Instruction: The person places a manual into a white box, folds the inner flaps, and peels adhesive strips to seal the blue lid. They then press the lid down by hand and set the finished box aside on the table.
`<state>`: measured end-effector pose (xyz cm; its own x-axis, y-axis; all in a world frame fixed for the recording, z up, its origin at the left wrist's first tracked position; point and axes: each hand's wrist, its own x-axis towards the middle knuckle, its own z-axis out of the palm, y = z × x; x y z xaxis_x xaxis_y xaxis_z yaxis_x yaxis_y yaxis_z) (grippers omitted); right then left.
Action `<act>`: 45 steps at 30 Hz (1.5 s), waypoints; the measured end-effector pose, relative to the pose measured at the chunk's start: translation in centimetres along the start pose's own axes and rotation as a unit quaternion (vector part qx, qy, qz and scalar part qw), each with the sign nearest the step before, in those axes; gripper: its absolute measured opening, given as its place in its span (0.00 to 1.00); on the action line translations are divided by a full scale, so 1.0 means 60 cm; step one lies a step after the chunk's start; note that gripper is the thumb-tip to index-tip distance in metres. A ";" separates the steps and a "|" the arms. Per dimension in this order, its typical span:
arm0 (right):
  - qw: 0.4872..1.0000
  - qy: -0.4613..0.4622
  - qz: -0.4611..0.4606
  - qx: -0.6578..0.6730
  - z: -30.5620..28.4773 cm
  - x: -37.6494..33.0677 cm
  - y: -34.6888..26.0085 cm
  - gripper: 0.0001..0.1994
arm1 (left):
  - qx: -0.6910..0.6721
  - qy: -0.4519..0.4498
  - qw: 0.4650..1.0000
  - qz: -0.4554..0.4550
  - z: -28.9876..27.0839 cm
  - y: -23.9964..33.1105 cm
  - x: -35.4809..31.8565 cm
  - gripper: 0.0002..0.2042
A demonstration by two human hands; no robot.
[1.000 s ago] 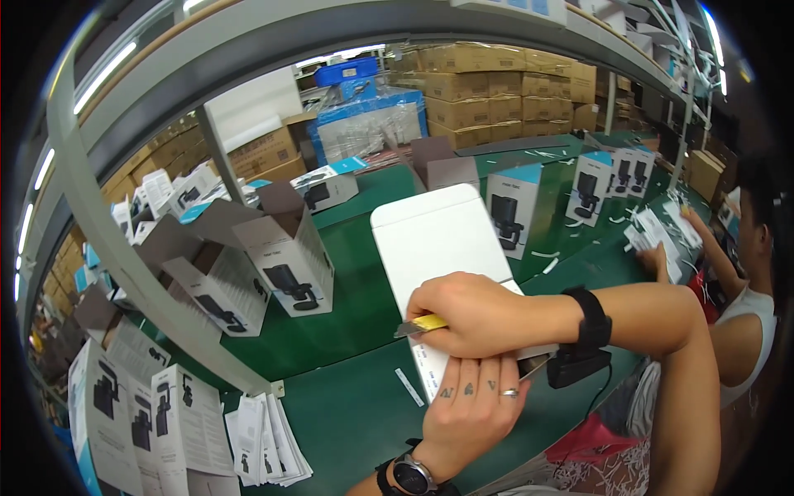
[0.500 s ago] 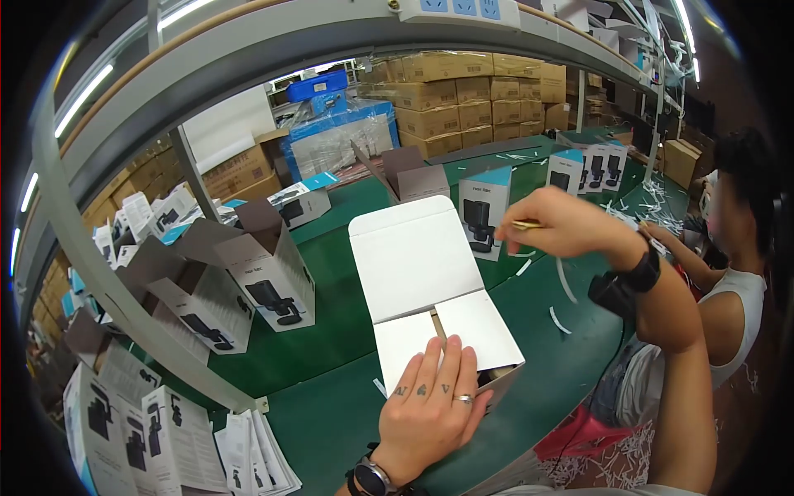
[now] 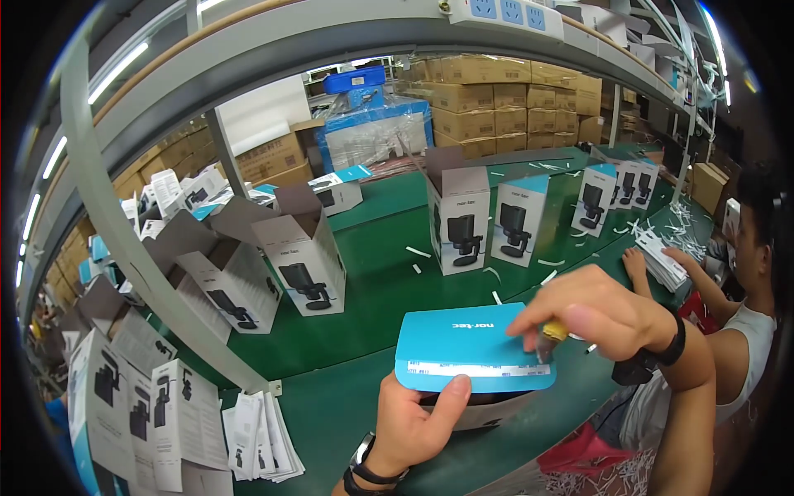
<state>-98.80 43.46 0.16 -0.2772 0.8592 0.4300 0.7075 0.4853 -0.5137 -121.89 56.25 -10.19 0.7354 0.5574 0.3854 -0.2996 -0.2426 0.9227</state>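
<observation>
In front of me is a carton [image 3: 480, 331] with its blue lid folded over. A pale printed strip [image 3: 475, 369] runs along the lid's near edge, and the dark gap beneath it still shows. My left hand [image 3: 418, 426] grips this edge, the thumb on the strip and the fingers partly hidden. My right hand [image 3: 600, 314] is closed around a small tool with a yellow handle [image 3: 554, 331] and a greyish tip; its exact kind is unclear. The tip is at the lid's right end, and a fingertip is over the blue top.
Open printed boxes [image 3: 302, 273] stand at left, with another open one [image 3: 459, 219] farther back. Folded leaflets [image 3: 260, 434] lie near the metal post [image 3: 157, 240]. Paper strips litter the green table [image 3: 372, 331]. A co-worker [image 3: 728, 322] handles a white bundle at right.
The lid, upright with its white inside showing, is now folded down, blue side up. My left hand has shifted from the inner flaps to the front edge. My right hand has come down to the lid.
</observation>
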 end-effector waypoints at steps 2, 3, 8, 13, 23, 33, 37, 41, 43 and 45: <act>0.998 0.007 -0.048 -0.037 0.025 0.042 -0.012 0.11 | -0.059 0.025 0.997 -0.033 -0.008 0.000 -0.009 0.12; 0.995 0.005 -0.072 -0.076 0.036 0.063 -0.024 0.10 | -0.034 0.021 0.999 0.019 -0.009 -0.006 -0.007 0.11; 0.980 0.013 -0.152 -0.127 0.086 0.138 -0.011 0.09 | 0.022 0.007 0.996 0.082 -0.015 -0.020 -0.013 0.09; 0.990 0.017 -0.131 -0.049 0.113 0.141 0.012 0.08 | 0.072 -0.009 0.992 0.106 -0.028 -0.016 -0.014 0.10; 0.995 -0.061 -0.062 -0.050 0.109 0.135 -0.043 0.12 | 0.120 0.002 0.961 0.250 -0.050 -0.027 0.004 0.15; 0.967 0.035 0.181 -0.177 0.047 -0.098 0.049 0.24 | 0.108 -0.075 0.958 0.253 -0.091 -0.036 0.035 0.22; 0.968 0.211 0.094 -0.097 0.119 -0.106 0.062 0.32 | 0.192 -0.039 0.949 0.247 -0.120 -0.051 0.024 0.17; 0.953 0.283 0.104 0.008 0.178 -0.081 0.036 0.25 | 0.110 0.062 0.976 0.176 -0.071 -0.057 0.020 0.13; 0.946 0.322 0.037 0.024 0.193 -0.073 0.054 0.20 | 0.177 0.029 0.953 0.243 -0.072 -0.055 0.020 0.14; 0.941 0.335 0.000 0.044 0.204 -0.065 0.076 0.17 | 0.219 0.021 0.938 0.269 -0.098 -0.051 0.018 0.14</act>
<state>-102.47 44.33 -12.95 0.2146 0.5789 0.7866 0.6424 0.5230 -0.5601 -123.74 62.28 -12.51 0.5224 0.2884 0.8024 -0.3359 -0.7954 0.5045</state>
